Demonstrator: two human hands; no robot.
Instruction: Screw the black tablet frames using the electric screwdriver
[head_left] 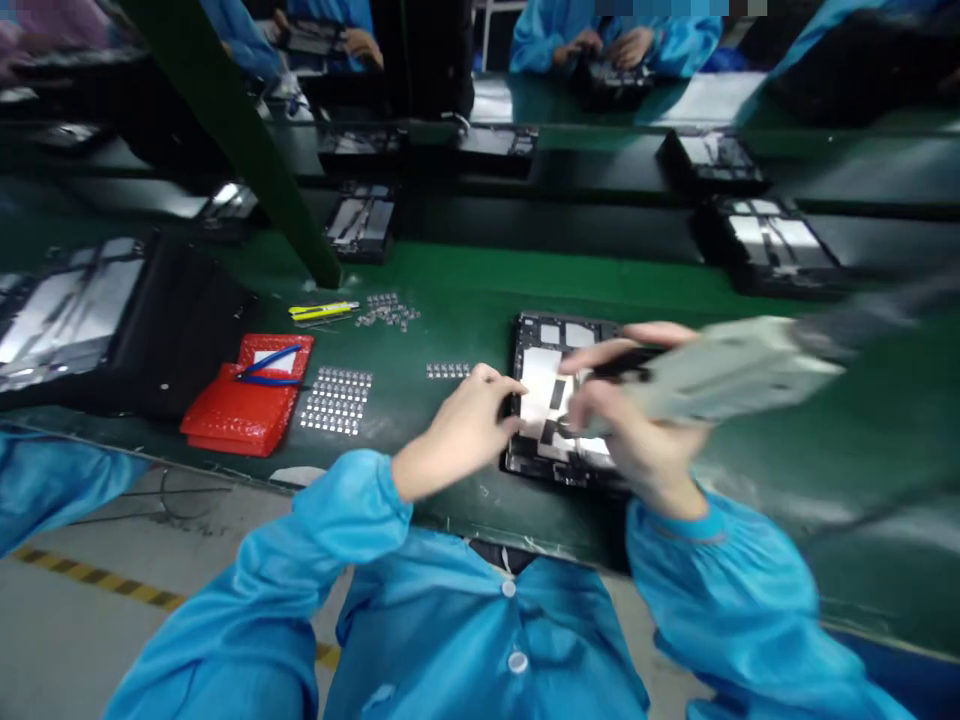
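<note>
A flat black electronic device with silvery panels lies open-backed on the bench before me. My left hand is curled at its left edge, thumb and fingertips against the frame. Over the device's right half, my right hand is closed around a pale, boxy corded power tool, blurred by motion. The tool's working tip is hidden, and so is much of the device's right side. Just left of the device sits a short strip of small metal parts.
Left on the bench are a grid of small parts, a red bubble pouch with blue-handled pliers, a yellow cutter and loose parts. A green post rises there. Similar devices line the back; co-workers' hands work beyond.
</note>
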